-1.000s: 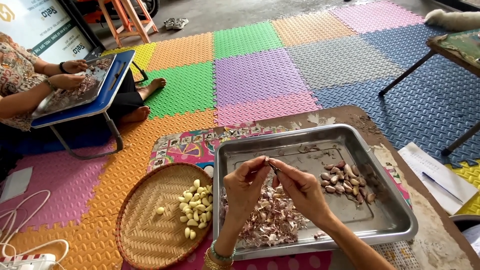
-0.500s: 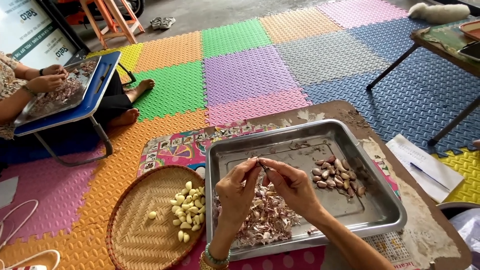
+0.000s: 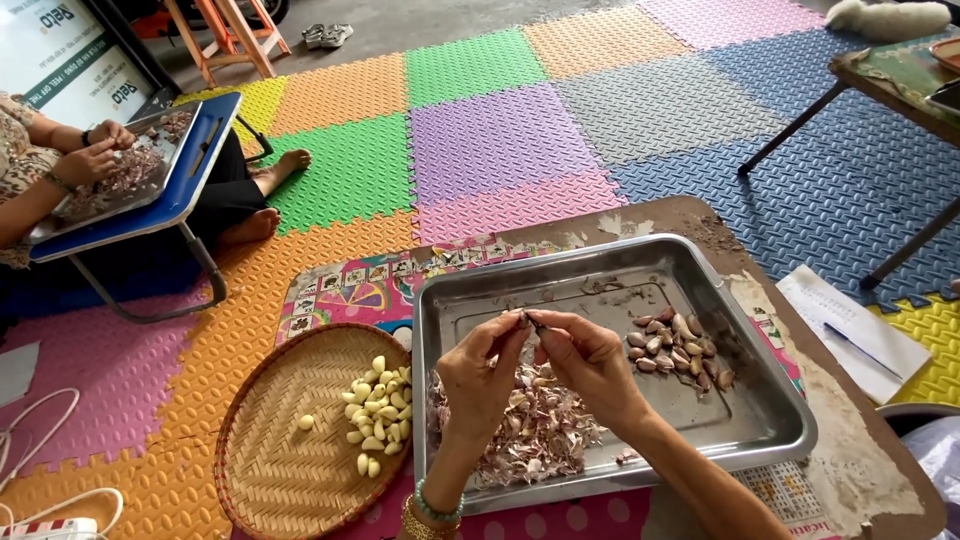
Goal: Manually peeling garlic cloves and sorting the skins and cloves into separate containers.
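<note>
Garlic clove (image 3: 527,322) is sitting pinched between left hand (image 3: 482,372) and right hand (image 3: 588,362) fingertips, over the steel tray (image 3: 620,270) near the table's front edge. Risk: it's slipping into the skins pile (image 3: 540,425), not the basket (image 3: 290,440).

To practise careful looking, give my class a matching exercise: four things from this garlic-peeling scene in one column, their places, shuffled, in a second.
Things:
1. peeled cloves
2. unpeeled cloves
3. loose skins
4. pen

Places:
A. on white paper right of the table
B. in the woven basket
C. right side of the metal tray
D. tray's near left part, below the hands

Pairs: 1-B, 2-C, 3-D, 4-A
</note>
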